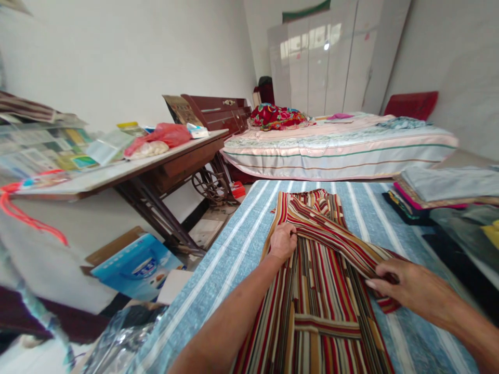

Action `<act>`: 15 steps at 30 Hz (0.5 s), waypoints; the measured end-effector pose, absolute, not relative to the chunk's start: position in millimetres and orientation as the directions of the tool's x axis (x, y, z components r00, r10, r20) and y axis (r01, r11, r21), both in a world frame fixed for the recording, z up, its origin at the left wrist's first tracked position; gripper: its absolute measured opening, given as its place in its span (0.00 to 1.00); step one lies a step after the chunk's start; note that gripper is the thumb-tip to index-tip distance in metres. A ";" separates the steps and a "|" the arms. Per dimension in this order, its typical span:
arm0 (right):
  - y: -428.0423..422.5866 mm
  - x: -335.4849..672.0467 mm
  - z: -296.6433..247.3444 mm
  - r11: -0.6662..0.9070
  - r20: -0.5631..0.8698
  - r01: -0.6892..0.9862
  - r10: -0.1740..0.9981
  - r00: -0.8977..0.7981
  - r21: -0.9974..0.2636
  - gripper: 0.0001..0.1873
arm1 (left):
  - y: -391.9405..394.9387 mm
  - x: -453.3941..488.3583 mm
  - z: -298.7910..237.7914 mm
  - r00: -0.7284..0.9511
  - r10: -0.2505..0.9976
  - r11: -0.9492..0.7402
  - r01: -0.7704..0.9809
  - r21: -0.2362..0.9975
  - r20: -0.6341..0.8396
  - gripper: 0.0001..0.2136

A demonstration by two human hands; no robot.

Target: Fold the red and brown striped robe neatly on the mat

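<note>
A striped garment [319, 291] in red, tan, black and cream lies spread on a blue-and-white striped sheet [234, 259]. One of its sleeves [335, 234] crosses the body diagonally, from upper left to lower right. My left hand [283, 240] pinches the cloth near the garment's left shoulder. Out at the cuff end, my right hand [401, 285] grips the sleeve between thumb and fingers, at the garment's right edge. A striped band crosses the lower part of the body.
Folded clothes [440, 192] lie in stacks on the right. To the left stands a sewing-machine table [117, 174] bearing a red plastic bag [171, 135] and boxes. Below it sits a blue carton [136, 265]. A second bed [331, 153] and a wardrobe [323, 62] are behind.
</note>
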State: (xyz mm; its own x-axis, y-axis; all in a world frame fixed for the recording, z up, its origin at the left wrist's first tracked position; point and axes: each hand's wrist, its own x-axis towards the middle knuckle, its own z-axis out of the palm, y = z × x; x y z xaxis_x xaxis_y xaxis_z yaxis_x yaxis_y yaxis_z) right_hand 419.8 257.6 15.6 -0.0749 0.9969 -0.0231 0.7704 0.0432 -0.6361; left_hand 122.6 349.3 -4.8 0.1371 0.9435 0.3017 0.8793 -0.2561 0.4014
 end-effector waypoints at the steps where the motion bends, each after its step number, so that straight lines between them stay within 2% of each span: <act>1: 257.8 417.5 16.9 0.077 -0.020 0.809 0.994 -0.109 -0.583 0.13 | 348.8 123.2 -4.2 0.134 0.946 -0.250 0.882 0.399 0.296 0.07; 4: 260.0 411.7 15.3 0.094 0.004 0.880 0.995 -0.104 -0.465 0.13 | 346.9 126.3 -1.8 0.143 0.949 -0.250 0.886 0.391 0.282 0.08; 6: 261.4 408.3 9.9 0.077 0.014 0.897 0.997 -0.079 -0.435 0.11 | 346.2 129.5 0.1 0.170 0.947 -0.267 0.889 0.373 0.273 0.11; 11: 260.3 406.7 -0.1 -0.016 -0.131 0.846 0.989 -0.063 -0.533 0.14 | 347.5 135.5 1.8 0.212 0.948 -0.284 0.902 0.325 0.240 0.08; 13: 259.7 411.0 2.2 0.003 -0.016 0.858 1.000 -0.014 -0.513 0.15 | 348.4 134.7 0.8 0.210 0.944 -0.291 0.894 0.341 0.255 0.09; 15: 260.0 416.2 6.4 0.121 0.266 0.899 0.964 -0.006 -0.420 0.15 | 349.4 132.4 -0.5 0.205 0.938 -0.301 0.883 0.361 0.279 0.09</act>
